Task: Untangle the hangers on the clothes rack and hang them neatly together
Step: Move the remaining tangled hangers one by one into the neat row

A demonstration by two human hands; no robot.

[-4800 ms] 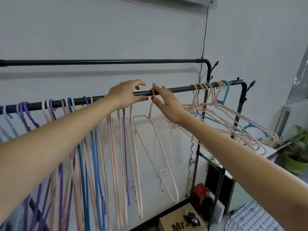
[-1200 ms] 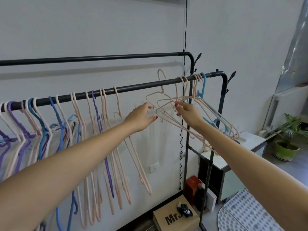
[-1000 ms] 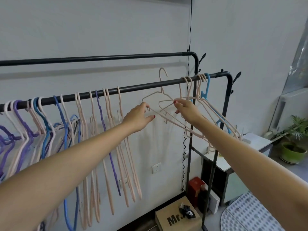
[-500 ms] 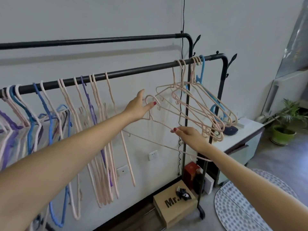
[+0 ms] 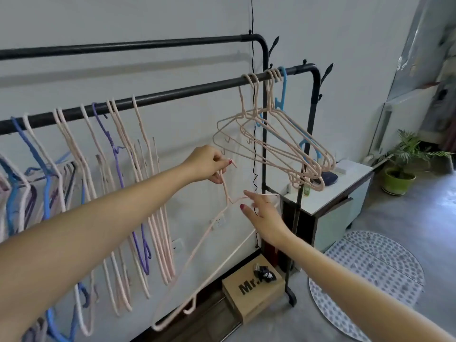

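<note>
A black clothes rack has a lower rail point(image 5: 187, 91) and a higher back rail point(image 5: 128, 46). My left hand point(image 5: 209, 164) pinches the hook of a loose pink hanger point(image 5: 197, 248), which hangs off the rail and slants down to the left. My right hand point(image 5: 264, 208) is open, its fingertips touching that hanger's shoulder bar. A tangled bunch of pink hangers point(image 5: 276, 144) with a light blue one point(image 5: 283, 95) hangs at the rail's right end. Several pink, purple and blue hangers point(image 5: 111, 169) hang in a row along the left part.
Under the rack stand a cardboard box point(image 5: 251, 292) and a white cabinet point(image 5: 345, 191). A dotted round mat point(image 5: 370, 277) lies on the grey floor. A potted plant point(image 5: 402, 166) is at the right. A black cable point(image 5: 253, 114) runs down the wall.
The pink hanger has come off the rail and out of the right bunch. My left hand closed on its hook; my right hand let go of its bar and opened.
</note>
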